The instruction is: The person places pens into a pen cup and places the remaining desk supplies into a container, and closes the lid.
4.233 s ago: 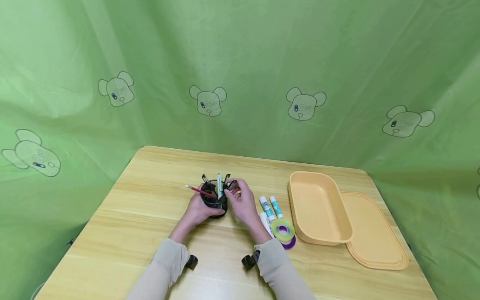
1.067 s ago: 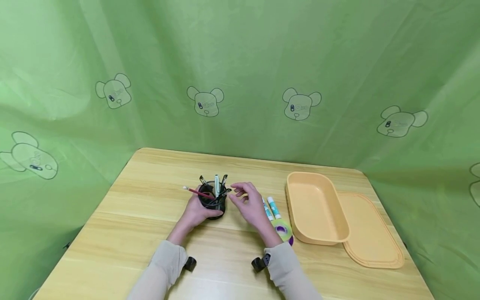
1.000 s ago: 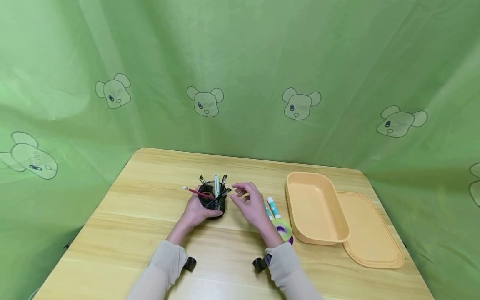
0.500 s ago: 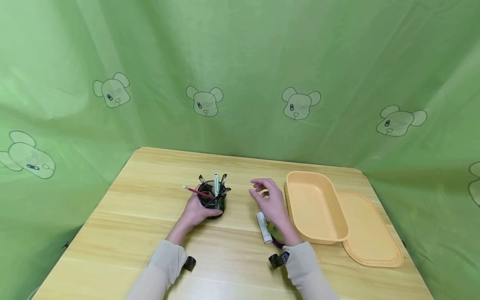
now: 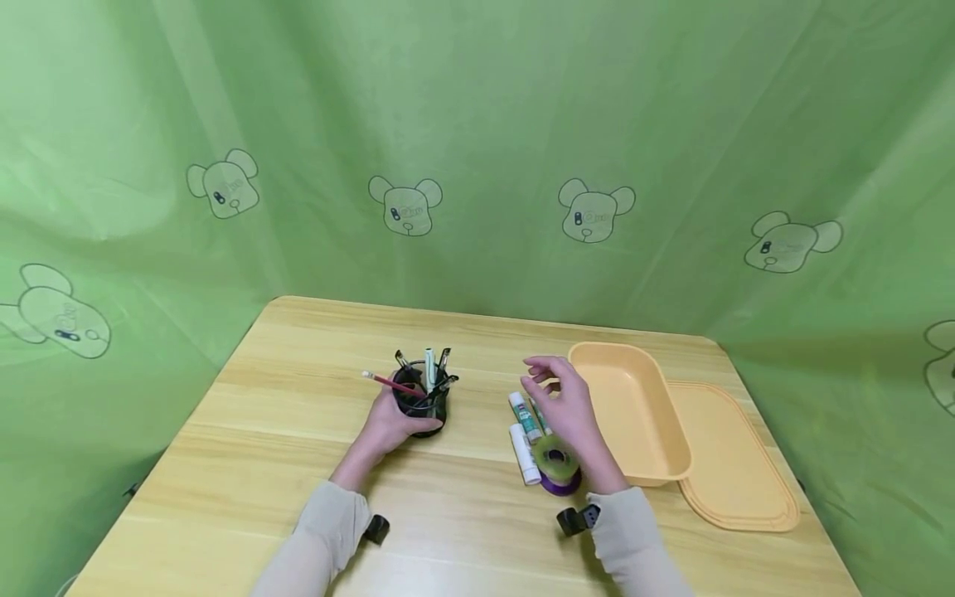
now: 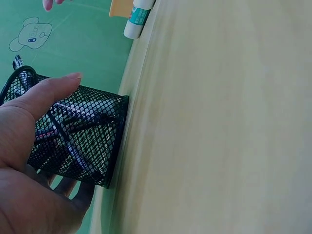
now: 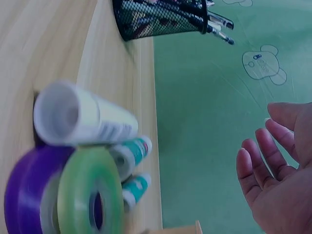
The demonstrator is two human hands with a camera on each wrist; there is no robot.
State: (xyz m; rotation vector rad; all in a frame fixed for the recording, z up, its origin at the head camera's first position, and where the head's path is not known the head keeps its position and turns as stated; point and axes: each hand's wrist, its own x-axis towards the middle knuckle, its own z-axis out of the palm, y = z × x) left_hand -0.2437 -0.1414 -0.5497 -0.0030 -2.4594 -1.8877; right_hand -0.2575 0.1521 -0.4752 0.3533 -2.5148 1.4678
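Observation:
My left hand [image 5: 390,421] grips a black mesh pen holder [image 6: 80,129] standing on the table, thumb across its near side and fingers round the other. Several pens, a light-coloured marker [image 5: 430,371] and a red pencil [image 5: 395,383] poke out of its top. My right hand [image 5: 564,401] hovers with loosely bent fingers and nothing in it, left of the orange box. Below it lie two teal-and-white glue sticks [image 5: 525,417], a larger white tube [image 5: 525,454], a yellow-green tape roll [image 7: 92,192] and a purple tape roll [image 7: 34,190]. My right hand partly hides one glue stick.
The open orange box [image 5: 634,414] stands on the right of the wooden table [image 5: 298,398]. Its flat orange lid [image 5: 739,464] lies beside it, further right. A green curtain [image 5: 477,249] with bear prints hangs behind the table's back edge.
My right hand has left the pens at the holder and moved right, over the glue sticks toward the box. My left hand has stayed on the pen holder.

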